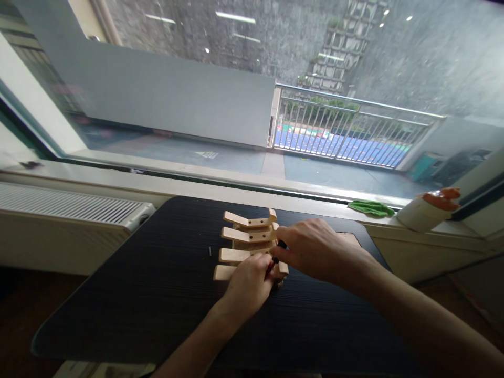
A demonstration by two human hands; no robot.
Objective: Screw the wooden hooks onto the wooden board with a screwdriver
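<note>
A wooden rack with several pale hooks [236,234] lies on the dark table, its flat ends pointing left and its curved ends right. My left hand [252,278] is closed over the nearer hooks, hiding part of them. My right hand [309,247] is wrapped round the black handle of a screwdriver [281,244]. The tool slants down towards my left fingertips, where a bit of red and dark shows; its tip is hidden. To the left of the hooks lies a small screw [210,251].
The black table [157,294] has rounded corners and stands against the windowsill. A flat wooden piece [348,239] lies behind my right wrist. On the sill are a green cloth [370,208] and a white bottle with an orange top [427,210]. A white radiator [71,220] is at left.
</note>
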